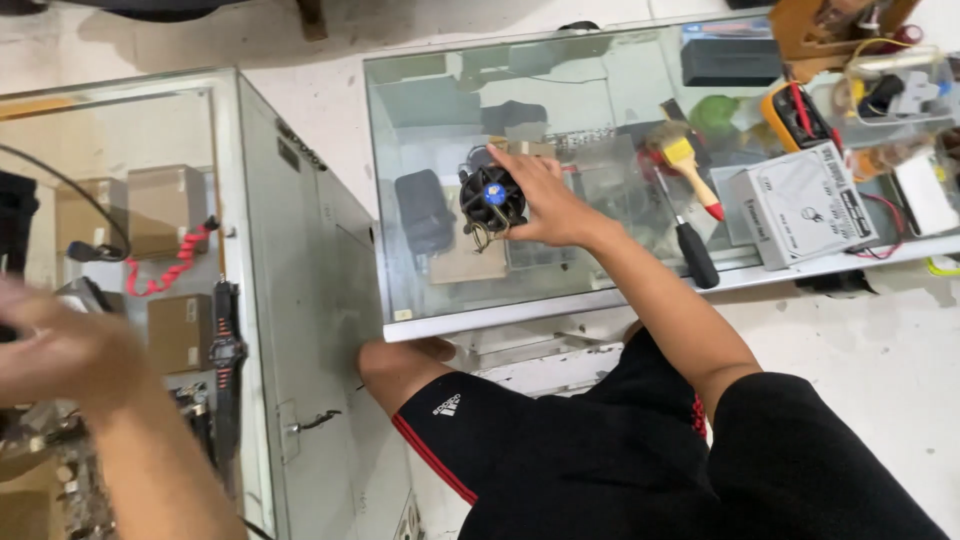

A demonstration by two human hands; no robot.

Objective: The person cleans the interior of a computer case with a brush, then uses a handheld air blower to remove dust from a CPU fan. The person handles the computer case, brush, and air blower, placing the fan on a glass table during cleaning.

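left hand (pixel 55 345) motion-blurred | right hand (pixel 545 200) half covers cooler fan (pixel 491 197)

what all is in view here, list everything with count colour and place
cooler fan: 1, black with blue hub, on glass counter under right hand
glass counter: 1, clear, centre
paintbrush: 1, yellow and red, on counter
screwdriver: 1, black handle, counter front edge
grey box: 1, pale grey, counter right
multimeter: 1, orange and black, counter far right
wristwatch: 1, black, on left glass case
cardboard boxes: several, brown, inside left case
right hand: on the fan
left hand: blurred, over left case
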